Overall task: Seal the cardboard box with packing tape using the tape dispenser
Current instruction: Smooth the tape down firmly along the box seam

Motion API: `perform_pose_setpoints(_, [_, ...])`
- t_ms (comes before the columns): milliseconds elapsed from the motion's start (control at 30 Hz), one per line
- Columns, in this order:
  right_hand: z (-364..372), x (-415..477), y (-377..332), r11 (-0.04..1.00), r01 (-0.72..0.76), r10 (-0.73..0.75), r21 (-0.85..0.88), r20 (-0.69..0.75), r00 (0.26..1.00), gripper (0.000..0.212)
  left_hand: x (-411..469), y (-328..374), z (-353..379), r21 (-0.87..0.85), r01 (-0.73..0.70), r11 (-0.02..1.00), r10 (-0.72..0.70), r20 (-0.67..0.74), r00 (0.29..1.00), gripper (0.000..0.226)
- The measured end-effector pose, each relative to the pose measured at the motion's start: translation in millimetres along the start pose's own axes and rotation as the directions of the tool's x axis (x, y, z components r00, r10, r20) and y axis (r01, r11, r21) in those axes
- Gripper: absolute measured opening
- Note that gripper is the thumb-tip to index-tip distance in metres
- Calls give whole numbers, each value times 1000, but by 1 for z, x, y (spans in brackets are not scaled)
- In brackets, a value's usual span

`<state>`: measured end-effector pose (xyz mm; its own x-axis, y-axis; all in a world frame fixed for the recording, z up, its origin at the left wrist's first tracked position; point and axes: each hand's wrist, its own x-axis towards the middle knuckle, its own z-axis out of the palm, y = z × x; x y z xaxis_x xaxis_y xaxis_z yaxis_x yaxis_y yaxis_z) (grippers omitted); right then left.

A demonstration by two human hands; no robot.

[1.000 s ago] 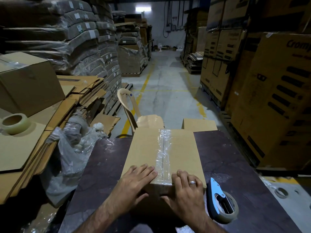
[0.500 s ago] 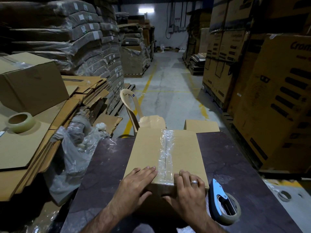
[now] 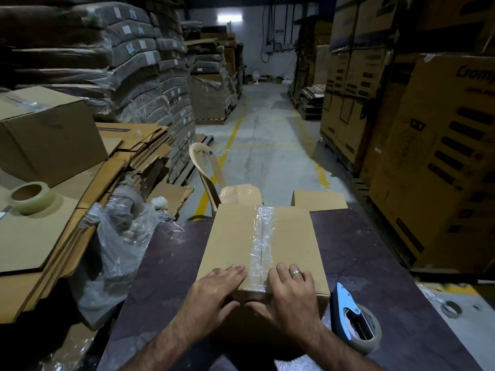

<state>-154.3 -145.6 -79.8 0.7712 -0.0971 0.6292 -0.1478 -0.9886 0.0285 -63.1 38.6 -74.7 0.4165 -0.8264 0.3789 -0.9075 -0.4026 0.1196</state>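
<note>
A closed cardboard box point(image 3: 230, 236) stands on the dark table point(image 3: 369, 253), with a strip of clear packing tape point(image 3: 263, 236) running along its top seam. My left hand point(image 3: 214, 293) lies flat on the box's near edge, left of the tape. My right hand point(image 3: 290, 295), wearing a ring, presses on the near edge at the tape's end, fingers on top and thumb down the front face. The blue tape dispenser point(image 3: 353, 321) with its roll lies on the table just right of the box, untouched.
A spare tape roll point(image 3: 30, 194) rests on flattened cardboard stacked at the left, beside a closed box point(image 3: 51, 135). Crumpled plastic wrap point(image 3: 117, 247) hangs by the table's left edge. A plastic chair point(image 3: 211, 180) stands beyond the box. Tall cartons point(image 3: 434, 162) line the right.
Both hands have stayed on the near edge of the box; the left fingers have drawn closer together. The dispenser has not moved. The view has shifted slightly.
</note>
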Motion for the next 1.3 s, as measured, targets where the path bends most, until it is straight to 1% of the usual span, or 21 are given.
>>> perform_pose_setpoints(200, [-2, -2, 3, 998, -6, 10, 61, -74, 997, 59, 0, 0, 1, 11, -2, 1000, 2, -5, 1000, 80])
perform_pose_setpoints(333, [-2, -4, 7, 993, -5, 15, 117, -83, 996, 51, -1, 0, 2, 18, 9, 1000, -8, -16, 1000, 78])
perform_pose_setpoints(433, [-5, -11, 14, 990, 9, 1, 143, -69, 998, 40, -1, 0, 5, 19, 22, 1000, -21, -48, 999, 70])
perform_pose_setpoints(533, [-7, -18, 20, 987, 5, 4, 161, -59, 998, 36, -1, 4, 12, -6, 60, 998, -60, -142, 988, 53])
perform_pose_setpoints(600, [-6, -21, 21, 985, -6, 15, 175, -54, 998, 36, -2, 9, 19, -9, 101, 995, -100, -209, 973, 48])
perform_pose_setpoints(733, [2, -28, 21, 990, -8, 14, 140, -42, 999, 44, -3, 16, 30, 28, 158, 987, -144, -288, 947, 52])
perform_pose_setpoints(800, [6, -31, 21, 994, -7, 14, 111, -57, 998, 47, -3, 19, 33, 65, 171, 983, -145, -287, 947, 59])
perform_pose_setpoints(933, [9, -32, 18, 997, -3, 9, 71, -89, 996, 51, -4, 24, 37, 143, 198, 970, -161, -234, 959, 85])
perform_pose_setpoints(1100, [10, -33, 20, 999, 27, -24, 28, -87, 996, 58, -4, 24, 40, 184, 203, 962, -156, -245, 957, 93])
perform_pose_setpoints(1200, [12, -34, 22, 999, 38, -38, 14, -59, 998, 60, -6, 23, 41, 202, 203, 958, -149, -253, 956, 88])
perform_pose_setpoints(1300, [12, -31, 25, 998, 58, -57, 28, -41, 998, 56, -5, 21, 42, 191, 191, 963, -127, -302, 945, 70])
